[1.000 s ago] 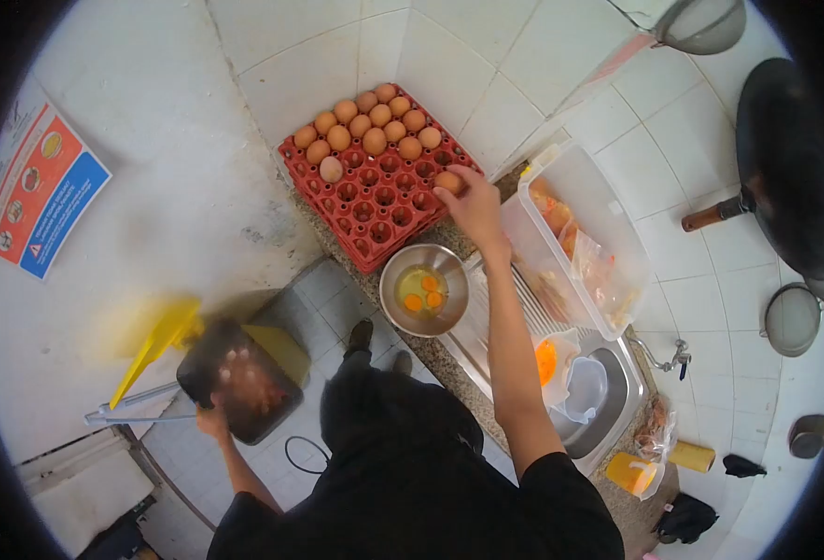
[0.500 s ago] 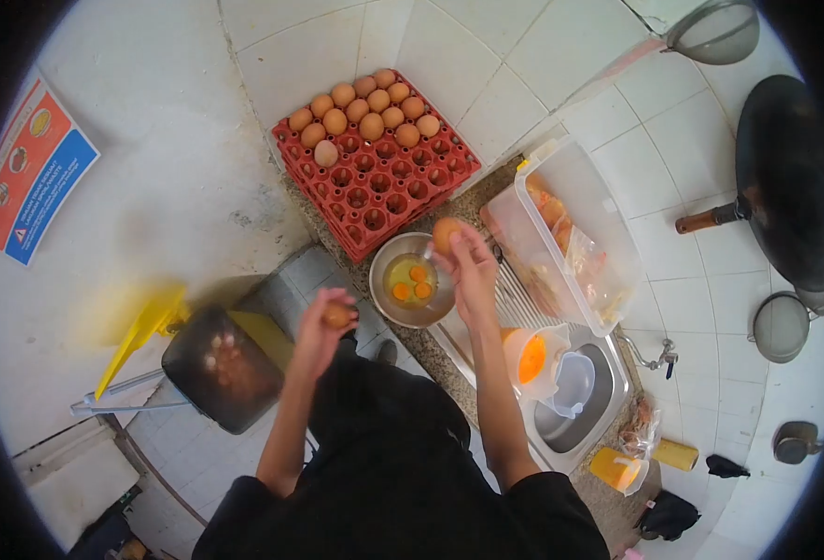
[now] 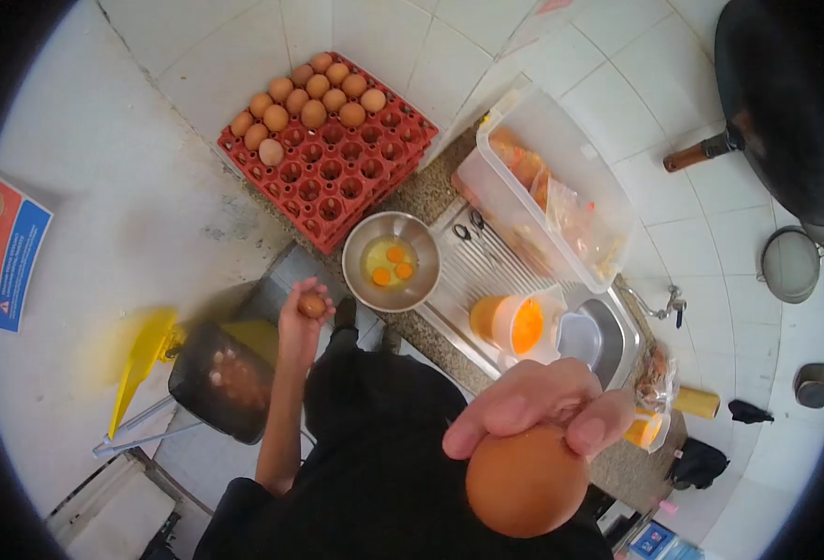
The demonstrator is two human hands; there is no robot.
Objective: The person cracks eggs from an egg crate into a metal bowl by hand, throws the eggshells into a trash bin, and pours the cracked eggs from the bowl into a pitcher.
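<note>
Plainly, egg (image 3: 527,487) in right hand (image 3: 544,397), egg (image 3: 312,306) in left hand (image 3: 294,325), poster lettering (image 3: 20,254) illegible

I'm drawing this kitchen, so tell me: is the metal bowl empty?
No, the metal bowl holds three egg yolks in clear egg white.

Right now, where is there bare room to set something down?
The ribbed drainboard is bare between the steel bowl and the orange-filled jug. A narrow strip of granite counter shows between the egg tray and the clear bin. It is crowded at the sink, with a clear tub beside the jug, and along the bin, where a black-handled utensil lies.
</note>
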